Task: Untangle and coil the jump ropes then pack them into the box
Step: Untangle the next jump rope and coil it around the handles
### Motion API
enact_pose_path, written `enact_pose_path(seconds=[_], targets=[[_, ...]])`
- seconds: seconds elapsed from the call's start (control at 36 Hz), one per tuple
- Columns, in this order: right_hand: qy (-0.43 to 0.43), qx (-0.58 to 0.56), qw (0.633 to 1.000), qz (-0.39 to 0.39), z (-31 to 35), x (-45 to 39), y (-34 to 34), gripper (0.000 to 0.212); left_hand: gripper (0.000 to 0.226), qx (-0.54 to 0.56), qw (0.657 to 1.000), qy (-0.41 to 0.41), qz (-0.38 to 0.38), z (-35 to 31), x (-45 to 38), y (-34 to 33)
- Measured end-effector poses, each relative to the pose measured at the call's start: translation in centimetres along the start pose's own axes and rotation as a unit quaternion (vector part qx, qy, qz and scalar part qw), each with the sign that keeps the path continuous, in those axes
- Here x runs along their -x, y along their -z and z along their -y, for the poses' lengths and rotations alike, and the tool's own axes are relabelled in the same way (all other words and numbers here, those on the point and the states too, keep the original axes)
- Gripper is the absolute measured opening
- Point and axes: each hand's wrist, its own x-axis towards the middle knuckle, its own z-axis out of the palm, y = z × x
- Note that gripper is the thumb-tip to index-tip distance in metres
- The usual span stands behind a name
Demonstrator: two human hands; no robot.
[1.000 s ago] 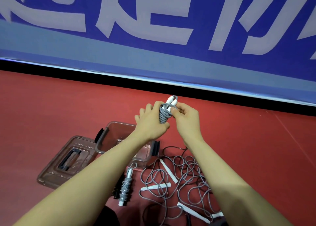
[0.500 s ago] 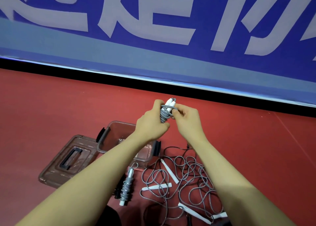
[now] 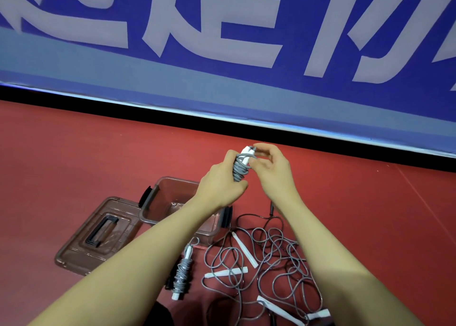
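**Coiled rope held above the box**

The left hand [image 3: 219, 187] grips a wound grey jump rope [image 3: 240, 166]; the right hand [image 3: 271, 170] pinches its top loop. Below, on the red floor [image 3: 74, 153], sit the open box [image 3: 170, 192], another coiled rope [image 3: 182, 274] and tangled ropes [image 3: 266, 259].

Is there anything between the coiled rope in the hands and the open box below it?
Nothing visible blocks it. The coiled rope, gripped by the left hand, is above the open box; only the person's own left forearm crosses over the opening.
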Motion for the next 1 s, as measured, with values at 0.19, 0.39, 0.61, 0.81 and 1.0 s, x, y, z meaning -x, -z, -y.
enact_pose_path(seconds=[0.19,0.39,0.61,0.81,1.0], targets=[[-0.012,0.027,0.999,-0.032,-0.6,-0.2,-0.1,0.02,0.035,-0.035,0.998,-0.015,-0.04,0.0,0.1,-0.4],[-0.02,0.009,0.999,-0.046,-0.6,-0.1,-0.1,0.017,0.041,-0.106,0.991,-0.034,-0.071,0.0,0.0,-0.6],[-0.029,-0.061,0.997,-0.022,-0.2,0.0,0.6,0.018,0.038,-0.054,0.996,-0.051,-0.051,0.2,0.0,-0.1],[-0.029,-0.103,0.994,-0.016,0.0,0.0,0.8,0.018,0.036,0.085,0.996,0.0,-0.01,0.2,-0.4,0.5],[-0.038,-0.127,0.991,-0.017,0.3,0.1,0.8,0.017,0.023,0.186,0.982,-0.015,0.038,-0.2,0.0,1.3]])
